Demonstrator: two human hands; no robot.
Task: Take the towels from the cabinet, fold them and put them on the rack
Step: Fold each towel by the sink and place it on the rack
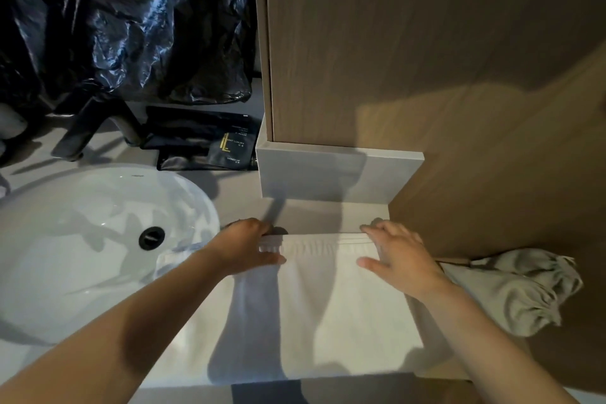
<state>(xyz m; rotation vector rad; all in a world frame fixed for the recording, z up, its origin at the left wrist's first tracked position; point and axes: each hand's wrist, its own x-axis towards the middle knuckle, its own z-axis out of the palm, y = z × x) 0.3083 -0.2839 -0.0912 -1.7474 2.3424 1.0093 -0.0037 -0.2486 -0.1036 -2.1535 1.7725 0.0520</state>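
Observation:
A white towel lies spread flat on the counter to the right of the sink, its near edge at the counter's front. My left hand rests on the towel's far left corner with the fingers curled over its edge. Over at the far right corner, my right hand lies flat with the fingers spread. A crumpled grey-beige towel lies against the wooden wall at the right. No rack is in view.
A white oval sink with a black drain fills the left. Black sachets lie behind it, below a black plastic bag. A wooden cabinet wall with a grey ledge stands behind the towel.

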